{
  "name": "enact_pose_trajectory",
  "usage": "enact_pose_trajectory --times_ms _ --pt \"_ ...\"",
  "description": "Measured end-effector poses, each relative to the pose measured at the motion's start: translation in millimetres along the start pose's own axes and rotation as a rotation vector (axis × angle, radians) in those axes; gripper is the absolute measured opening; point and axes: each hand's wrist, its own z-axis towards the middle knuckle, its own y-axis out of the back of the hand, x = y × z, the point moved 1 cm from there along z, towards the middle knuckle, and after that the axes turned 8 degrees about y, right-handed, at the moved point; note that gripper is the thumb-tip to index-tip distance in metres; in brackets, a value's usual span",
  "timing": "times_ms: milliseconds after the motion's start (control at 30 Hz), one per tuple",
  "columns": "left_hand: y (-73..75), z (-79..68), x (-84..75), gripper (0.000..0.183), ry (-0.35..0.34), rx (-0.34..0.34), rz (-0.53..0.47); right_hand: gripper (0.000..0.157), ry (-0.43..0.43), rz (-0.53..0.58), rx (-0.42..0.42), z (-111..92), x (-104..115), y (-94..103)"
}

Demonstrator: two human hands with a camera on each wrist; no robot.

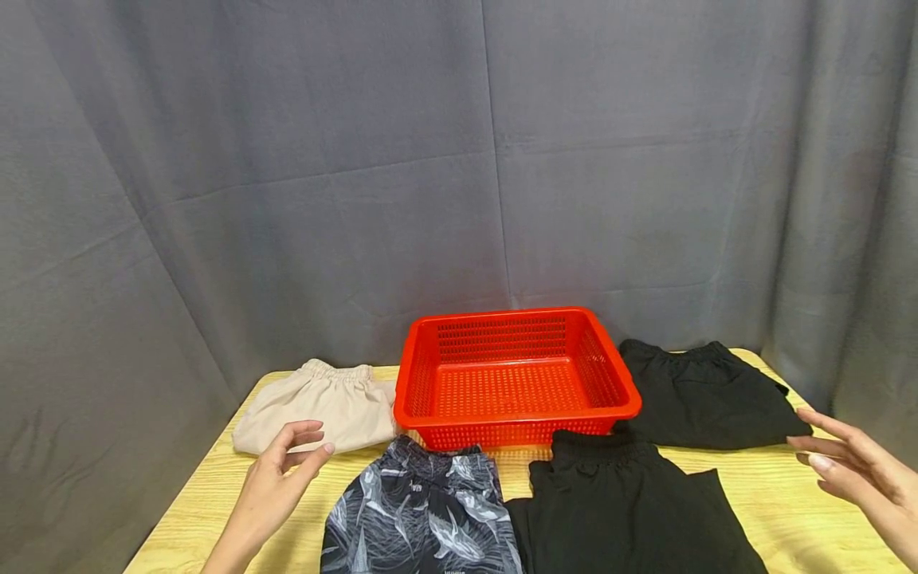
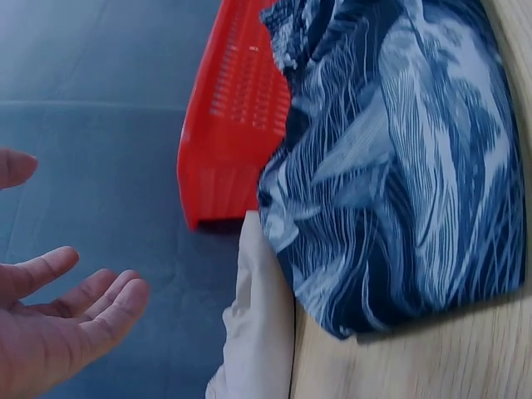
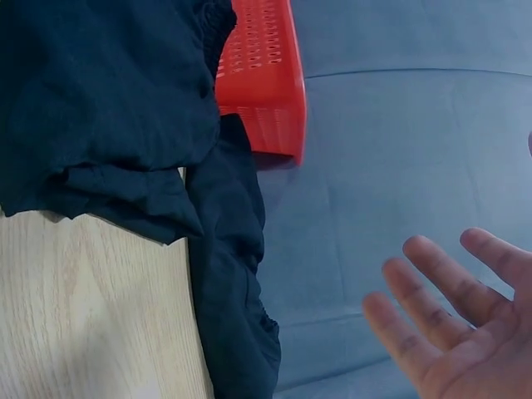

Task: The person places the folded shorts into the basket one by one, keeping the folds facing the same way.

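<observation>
STATUS CHECK: NO ITEM GRIPPED

Hands: The left hand (image 1: 276, 481) carries nothing; its thumb and fingers stand apart and enclose no cloth. The right hand (image 1: 871, 472) is in the same condition, with its fingers spread. The two hands are well apart, one toward each side of the desk (image 1: 763, 478). In both wrist views, a gap shows between the fingers and the nearest cloth.

Item positions:
- The red basket (image 1: 516, 421) stands beyond the hands, between them.
- The beige garment (image 1: 323, 406) lies just beyond the left hand.
- The patterned garment (image 1: 423, 518) lies to the right of the left hand.
- The front black garment (image 1: 631, 510) lies to the left of the right hand.
- The rear black garment (image 1: 706, 399) lies beyond the right hand and to its left, beside the basket.

Progress: All four garments lie outside the basket. Judged from this layout, the work is at an early point: the garments are set out around the basket, none is placed inside it, and handling of all four is left. A completed layout cannot be ruled out from these views.
</observation>
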Motion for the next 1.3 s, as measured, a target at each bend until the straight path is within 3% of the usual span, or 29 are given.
enact_pose_trajectory --times_ms 200,367,533,733,867,1300 --pt "-8.4 -3.6 -7.6 0.036 -0.002 0.036 -0.118 0.056 0.003 0.019 0.0 -2 3 -0.7" --pt "-15.2 -6.9 -12.0 0.039 0.046 0.089 -0.206 0.057 0.047 0.039 0.002 -3 8 -4.0" --pt "-24.4 -10.1 -17.2 0.038 0.05 0.122 -0.238 0.059 0.028 0.053 0.021 -4 11 -7.1" --pt "-36.5 -13.2 -21.9 0.037 0.02 0.142 -0.267 0.061 0.088 0.074 0.034 -5 14 -11.3" --pt "-42.9 -15.3 -24.0 0.038 0.041 0.163 -0.299 0.061 0.107 0.077 0.05 -6 16 -13.9" --pt "-62.8 -20.8 -33.9 0.038 0.071 0.223 -0.335 0.059 0.021 0.083 0.056 -10 16 -19.1"
